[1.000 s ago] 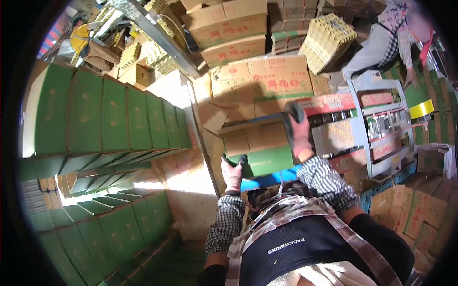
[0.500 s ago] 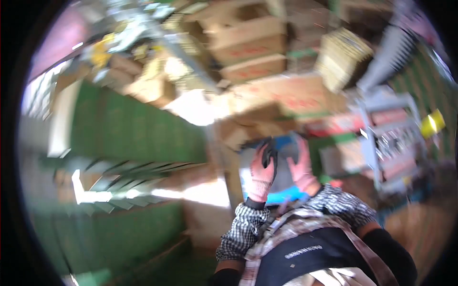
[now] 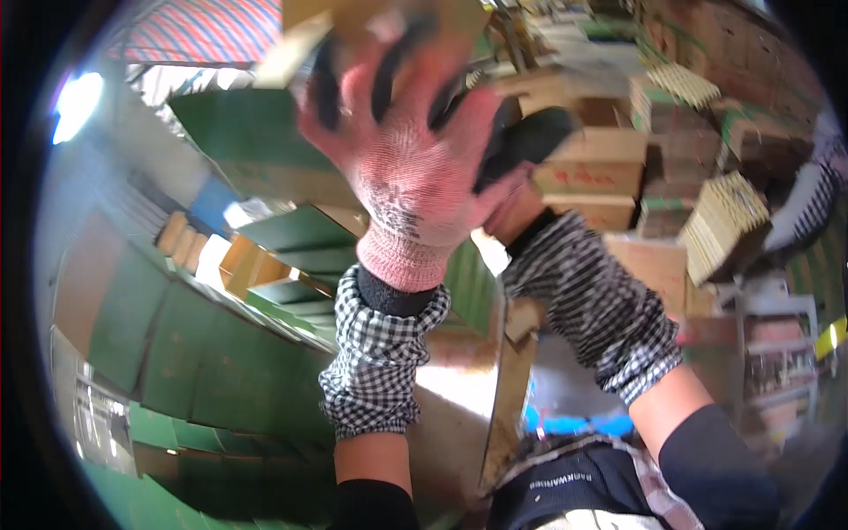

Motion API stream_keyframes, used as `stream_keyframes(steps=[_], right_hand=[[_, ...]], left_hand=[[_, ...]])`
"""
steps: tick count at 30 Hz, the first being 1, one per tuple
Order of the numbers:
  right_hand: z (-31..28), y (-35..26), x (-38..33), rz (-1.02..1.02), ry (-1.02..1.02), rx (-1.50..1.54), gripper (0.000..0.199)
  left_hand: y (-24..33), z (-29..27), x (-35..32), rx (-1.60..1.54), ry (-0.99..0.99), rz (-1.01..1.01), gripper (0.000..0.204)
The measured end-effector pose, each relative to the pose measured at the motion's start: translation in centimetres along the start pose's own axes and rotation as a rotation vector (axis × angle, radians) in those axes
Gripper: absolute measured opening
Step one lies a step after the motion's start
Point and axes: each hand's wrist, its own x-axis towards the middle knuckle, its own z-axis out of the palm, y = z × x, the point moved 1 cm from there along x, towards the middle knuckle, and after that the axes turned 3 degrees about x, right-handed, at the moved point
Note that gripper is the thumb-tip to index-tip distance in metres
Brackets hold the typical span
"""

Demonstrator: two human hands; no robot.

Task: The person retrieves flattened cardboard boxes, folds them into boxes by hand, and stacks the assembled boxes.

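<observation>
A cardboard piece (image 3: 305,35), tan and blurred, sits at the top of the head view, raised close to the camera; only one is in the hands. The left hand (image 3: 411,150), in a pink knit glove with dark fingertips, spreads its fingers against it. The right hand (image 3: 521,155), also gloved, is half hidden behind the left, so whether its fingers grip cannot be told. Two checkered sleeves (image 3: 380,353) cover the forearms. Green cartons (image 3: 203,371) stack at the left, brown cartons (image 3: 592,172) at the right.
</observation>
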Motion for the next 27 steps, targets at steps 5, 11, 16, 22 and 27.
stream_keyframes(steps=[5,11,16,22,27], right_hand=[[-15.9,-7.2,-5.7,-0.705,-0.344,-1.317,0.045],[-47.8,-1.2,-23.7,0.178,0.278,-0.164,0.055],[-39.0,1.0,-19.5,-0.411,0.861,-1.043,0.058],[-41.5,3.7,-29.3,0.063,0.325,-2.199,0.065],[-37.4,3.8,-27.9,-0.032,0.509,-1.895,0.067]], left_hand=[[2.9,0.6,-13.2,-0.88,0.017,-0.564,0.069],[24.1,-0.9,-33.4,-1.141,-0.924,-1.635,0.035],[32.6,-5.8,-48.7,-0.495,-1.531,-1.33,0.079],[38.2,-1.3,-45.7,-1.401,-1.228,-1.876,0.067],[45.5,-2.3,-45.5,-1.44,-1.218,-1.189,0.065]])
